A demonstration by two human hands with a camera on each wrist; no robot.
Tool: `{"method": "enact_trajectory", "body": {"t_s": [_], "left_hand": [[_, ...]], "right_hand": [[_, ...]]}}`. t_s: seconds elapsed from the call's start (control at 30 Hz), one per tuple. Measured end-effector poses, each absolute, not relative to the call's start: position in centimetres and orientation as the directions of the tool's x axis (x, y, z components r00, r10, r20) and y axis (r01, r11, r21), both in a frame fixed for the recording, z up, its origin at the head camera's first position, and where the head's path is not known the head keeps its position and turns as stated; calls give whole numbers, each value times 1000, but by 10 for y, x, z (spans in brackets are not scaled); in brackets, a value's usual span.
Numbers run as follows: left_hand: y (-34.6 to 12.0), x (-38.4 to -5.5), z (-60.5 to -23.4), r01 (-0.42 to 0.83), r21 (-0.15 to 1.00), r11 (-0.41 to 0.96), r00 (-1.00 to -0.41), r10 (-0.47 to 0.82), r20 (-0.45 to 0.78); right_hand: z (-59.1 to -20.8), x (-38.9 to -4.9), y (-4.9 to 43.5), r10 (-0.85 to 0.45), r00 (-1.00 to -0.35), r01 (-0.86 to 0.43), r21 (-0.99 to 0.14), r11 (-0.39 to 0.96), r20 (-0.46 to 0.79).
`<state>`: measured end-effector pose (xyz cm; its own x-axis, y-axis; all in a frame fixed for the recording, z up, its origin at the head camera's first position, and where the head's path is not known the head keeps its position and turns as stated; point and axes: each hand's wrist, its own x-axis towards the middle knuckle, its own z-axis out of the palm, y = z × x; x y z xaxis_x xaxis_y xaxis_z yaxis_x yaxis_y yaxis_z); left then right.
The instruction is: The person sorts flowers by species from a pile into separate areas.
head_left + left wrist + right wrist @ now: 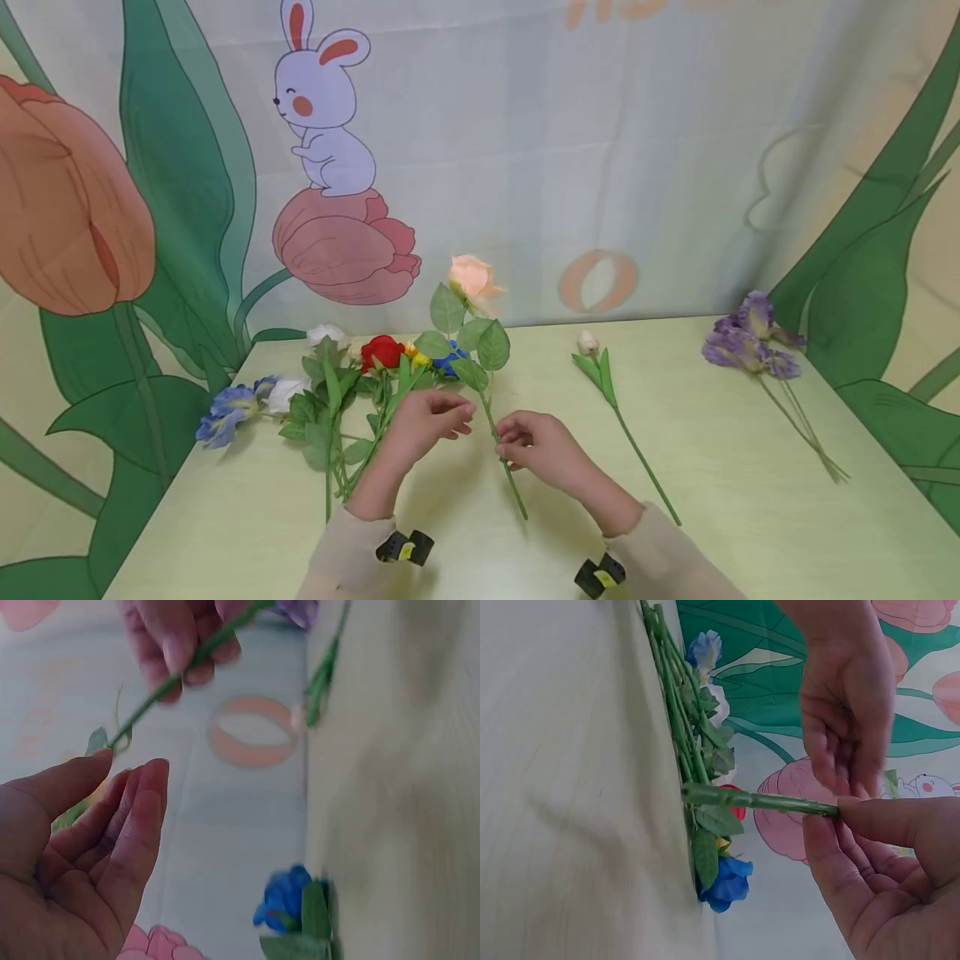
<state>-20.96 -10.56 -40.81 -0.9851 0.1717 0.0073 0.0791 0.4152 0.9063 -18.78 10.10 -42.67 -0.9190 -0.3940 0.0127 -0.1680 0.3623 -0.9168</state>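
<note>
A peach rose [472,279] with several green leaves stands tilted above the table, its bloom up and its stem end toward me. My right hand [542,450] pinches the lower part of its green stem [765,801] between thumb and fingers. Just left of the stem is my left hand [431,425], its fingers loosely bent. In the left wrist view that hand [90,847] has thumb and fingertips apart, close to the stem with no grip on it. Whether the thumb tip touches the stem is hard to tell.
Left on the table lies a pile of flowers: a red rose [381,353], a blue flower [452,360], white blooms [287,394] and a light-blue iris [227,414]. To the right lie a white tulip [588,342] and purple flowers [738,342]. A printed curtain [675,167] hangs behind.
</note>
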Motion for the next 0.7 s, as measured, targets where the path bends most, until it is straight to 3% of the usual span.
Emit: {"method": "enact_trajectory", "body": {"t_s": [0.27, 0.7], "left_hand": [[-160, -209, -419, 57, 707, 705, -996, 91, -10], [-210, -215, -443, 28, 591, 806, -995, 82, -64]], "right_hand": [[-431, -186, 127, -342, -939, -114, -900, 420, -40], [-448, -184, 153, -266, -958, -40, -871, 489, -105]]}}
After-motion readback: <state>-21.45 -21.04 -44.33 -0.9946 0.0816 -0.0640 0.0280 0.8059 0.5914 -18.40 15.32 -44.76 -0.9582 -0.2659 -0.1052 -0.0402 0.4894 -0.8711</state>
